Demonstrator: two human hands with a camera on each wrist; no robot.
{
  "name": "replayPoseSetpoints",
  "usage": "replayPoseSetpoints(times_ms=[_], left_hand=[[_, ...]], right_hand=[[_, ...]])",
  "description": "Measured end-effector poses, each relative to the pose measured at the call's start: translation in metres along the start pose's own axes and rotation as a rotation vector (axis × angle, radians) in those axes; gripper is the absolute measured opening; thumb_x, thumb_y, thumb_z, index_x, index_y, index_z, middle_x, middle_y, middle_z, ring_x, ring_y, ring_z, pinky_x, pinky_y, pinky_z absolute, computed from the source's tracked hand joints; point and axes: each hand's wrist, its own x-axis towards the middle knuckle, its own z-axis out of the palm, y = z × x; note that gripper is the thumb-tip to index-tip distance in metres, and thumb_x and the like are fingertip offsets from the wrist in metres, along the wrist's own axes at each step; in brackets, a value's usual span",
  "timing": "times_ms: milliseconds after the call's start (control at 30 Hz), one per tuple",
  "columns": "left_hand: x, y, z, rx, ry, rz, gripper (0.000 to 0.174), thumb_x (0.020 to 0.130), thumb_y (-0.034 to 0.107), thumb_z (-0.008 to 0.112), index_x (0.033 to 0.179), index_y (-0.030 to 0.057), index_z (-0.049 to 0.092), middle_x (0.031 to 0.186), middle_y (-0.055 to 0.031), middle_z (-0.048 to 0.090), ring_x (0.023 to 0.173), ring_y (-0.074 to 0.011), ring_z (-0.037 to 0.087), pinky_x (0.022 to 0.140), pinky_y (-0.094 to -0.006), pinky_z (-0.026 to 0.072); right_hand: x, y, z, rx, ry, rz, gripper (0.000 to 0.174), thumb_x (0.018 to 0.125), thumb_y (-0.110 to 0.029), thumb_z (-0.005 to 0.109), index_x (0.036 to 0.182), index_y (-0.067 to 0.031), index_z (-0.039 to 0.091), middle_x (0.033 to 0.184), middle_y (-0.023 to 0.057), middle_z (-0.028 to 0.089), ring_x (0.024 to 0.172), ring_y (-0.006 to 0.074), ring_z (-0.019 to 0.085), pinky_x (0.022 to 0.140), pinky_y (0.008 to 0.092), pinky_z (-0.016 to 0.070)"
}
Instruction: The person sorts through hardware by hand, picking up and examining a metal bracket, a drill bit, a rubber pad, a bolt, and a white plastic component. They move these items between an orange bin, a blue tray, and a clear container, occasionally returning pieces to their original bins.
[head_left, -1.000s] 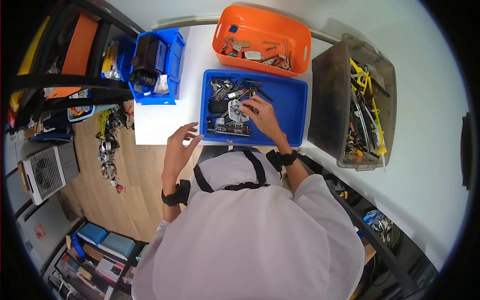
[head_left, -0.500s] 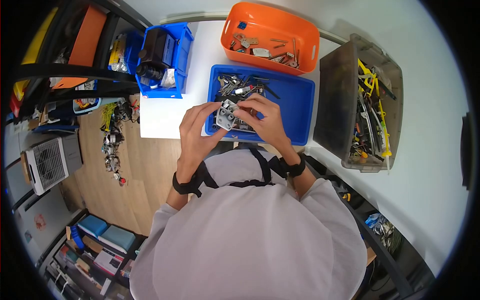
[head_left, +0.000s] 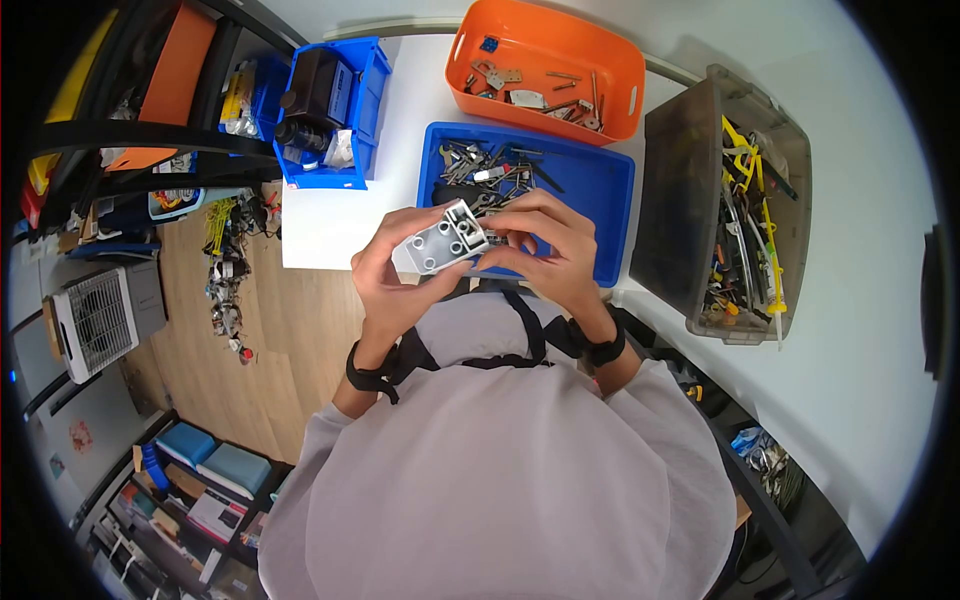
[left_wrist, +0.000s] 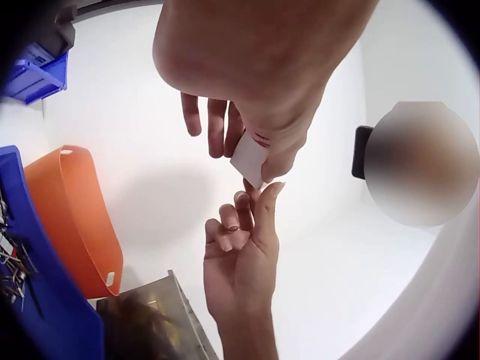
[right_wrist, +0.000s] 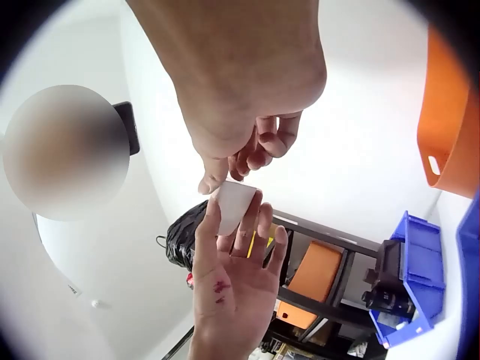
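Note:
A white-grey plastic part (head_left: 440,243) with round bosses and a boxy, open-celled end is held up over the near edge of the blue tray (head_left: 608,215). My left hand (head_left: 392,272) grips it along its sides, thumb below and fingers above. At its right end my right hand (head_left: 556,246) pinches with thumb and fingertips, where a small metallic bit shows. Both wrist views show the plain white back of the plastic part (left_wrist: 249,159) between the two hands. Inside the tray lie loose metal tools and hardware (head_left: 462,165), partly hidden by the hands.
Behind the tray stands an orange basket (head_left: 545,125) with a few metal pieces. To the right is a grey bin (head_left: 665,200) full of tools. A blue bin (head_left: 368,110) with dark bottles stands at the left on the white table (head_left: 325,235).
The plastic part was lifted out of the tray by the right hand. My left hand came in from the left and took hold of it, and both hands brought it nearer, turning it.

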Motion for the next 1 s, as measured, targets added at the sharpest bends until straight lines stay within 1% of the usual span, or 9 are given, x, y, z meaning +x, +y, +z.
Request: replayPoseSetpoints(times_ms=[100,300,400,467,533,600,633,733,1000], left_hand=[[-0.002,0.011,-0.006,-0.175,-0.028,-0.184,0.051,0.069,-0.001,0.087,0.116,-0.0013,0.066,0.113,-0.0184,0.073,0.105,-0.0246,0.070,0.095,-0.0363,0.0524],[0.009,0.024,-0.008,-0.099,-0.113,-0.030,0.048,0.070,-0.001,0.086,0.114,-0.0024,0.067,0.112,-0.0190,0.073,0.101,-0.0240,0.071,0.090,-0.0345,0.0539],[0.011,0.029,-0.009,-0.110,-0.136,-0.071,0.043,0.073,0.002,0.086,0.112,-0.0025,0.068,0.108,-0.0181,0.074,0.098,-0.0230,0.072,0.087,-0.0327,0.0545],[0.010,0.030,-0.015,-0.085,-0.187,-0.111,0.038,0.078,0.005,0.084,0.111,-0.0026,0.068,0.104,-0.0175,0.075,0.094,-0.0219,0.072,0.086,-0.0315,0.0545],[0.010,0.030,-0.015,-0.061,-0.239,-0.151,0.033,0.083,0.008,0.082,0.111,-0.0028,0.068,0.101,-0.0169,0.075,0.091,-0.0208,0.073,0.084,-0.0303,0.0544],[0.009,0.031,-0.010,-0.224,-0.177,-0.376,0.026,0.097,0.018,0.070,0.111,-0.0038,0.067,0.093,-0.0150,0.075,0.081,-0.0187,0.073,0.077,-0.0284,0.0545],[0.011,0.032,-0.009,-0.224,-0.177,-0.377,0.026,0.097,0.018,0.070,0.111,-0.0038,0.067,0.093,-0.0150,0.075,0.081,-0.0187,0.073,0.077,-0.0284,0.0545],[0.019,0.036,-0.005,-0.363,-0.169,-0.565,0.039,0.107,0.031,0.051,0.113,-0.0045,0.065,0.088,-0.0137,0.074,0.074,-0.0187,0.072,0.067,-0.0293,0.0535],[0.024,0.032,-0.006,-0.445,-0.129,-0.691,0.047,0.109,0.037,0.045,0.115,-0.0040,0.066,0.091,-0.0162,0.074,0.072,-0.0210,0.071,0.067,-0.0301,0.0532]], right_hand=[[0.002,-0.010,-0.003,0.020,-0.007,0.028,0.046,0.065,-0.010,0.093,0.106,-0.0020,0.076,0.094,0.0063,0.067,0.066,0.0072,0.054,0.054,0.0215,0.0395],[0.007,-0.016,-0.006,-0.034,-0.032,-0.070,0.051,0.067,-0.016,0.092,0.113,-0.0054,0.075,0.100,0.0061,0.065,0.068,0.0079,0.055,0.053,0.0218,0.0399],[0.008,-0.018,-0.006,-0.043,-0.022,-0.118,0.050,0.068,-0.020,0.092,0.114,-0.0065,0.075,0.100,0.0062,0.065,0.068,0.0083,0.056,0.053,0.0218,0.0401],[0.010,-0.022,-0.006,-0.051,-0.016,-0.066,0.050,0.067,-0.021,0.091,0.112,-0.0080,0.076,0.093,0.0030,0.062,0.069,0.0108,0.059,0.056,0.0238,0.0493],[0.007,-0.016,-0.004,-0.063,-0.005,-0.080,0.047,0.068,-0.019,0.091,0.111,-0.0056,0.076,0.096,0.0048,0.063,0.068,0.0094,0.057,0.054,0.0228,0.0445],[0.007,-0.014,-0.003,-0.074,0.005,-0.093,0.045,0.070,-0.017,0.091,0.110,-0.0032,0.075,0.099,0.0067,0.064,0.066,0.0081,0.055,0.053,0.0217,0.0397],[0.007,-0.015,-0.003,-0.079,0.004,0.005,0.044,0.070,-0.016,0.091,0.109,-0.0024,0.075,0.098,0.0067,0.064,0.065,0.0078,0.054,0.053,0.0217,0.0394],[0.008,-0.014,-0.001,-0.081,0.027,0.151,0.043,0.069,-0.014,0.091,0.108,-0.0013,0.075,0.097,0.0065,0.064,0.064,0.0072,0.054,0.054,0.0218,0.0391],[0.016,-0.014,-0.001,-0.065,0.050,0.205,0.053,0.068,-0.025,0.093,0.113,-0.0074,0.074,0.104,0.0034,0.061,0.068,0.0075,0.051,0.051,0.0222,0.0374]])
